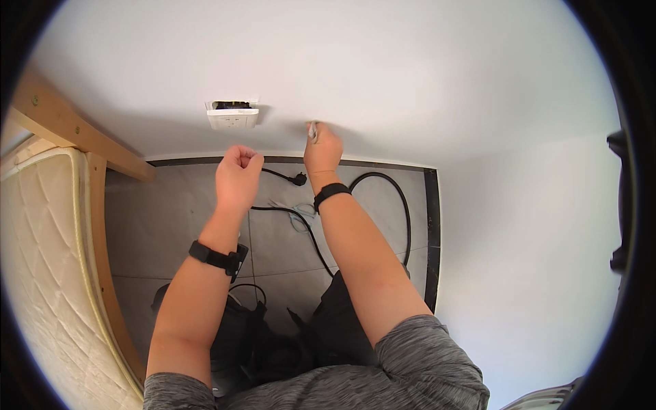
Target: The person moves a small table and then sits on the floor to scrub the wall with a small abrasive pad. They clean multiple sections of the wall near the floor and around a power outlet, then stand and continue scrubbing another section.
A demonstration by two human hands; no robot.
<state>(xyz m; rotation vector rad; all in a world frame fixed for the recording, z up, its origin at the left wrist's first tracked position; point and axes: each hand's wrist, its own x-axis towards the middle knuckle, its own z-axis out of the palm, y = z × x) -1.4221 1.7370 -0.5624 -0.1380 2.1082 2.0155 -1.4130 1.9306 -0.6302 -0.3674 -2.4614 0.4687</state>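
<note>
My left hand [238,179] is raised over the floor, below the wall socket, with its fingers curled and thumb tip against the forefinger. Nothing shows between those fingers. Close to the white wall, right of the socket, my right hand [324,148] is closed around a small whitish object [312,131], too unclear to name. The white wall socket [233,119] tilts out from its recess at the top, where a dark gap [230,105] is visible. A black power plug [299,179] on a cord lies on the tiles between my hands.
Light-blue-handled scissors [299,222] lie on the grey tiled floor [169,220], partly under a black cable [408,215] that loops behind my right forearm. At left stand a wooden bed frame [97,146] and a quilted mattress [43,205]. Dark skirting [433,230] edges the right wall.
</note>
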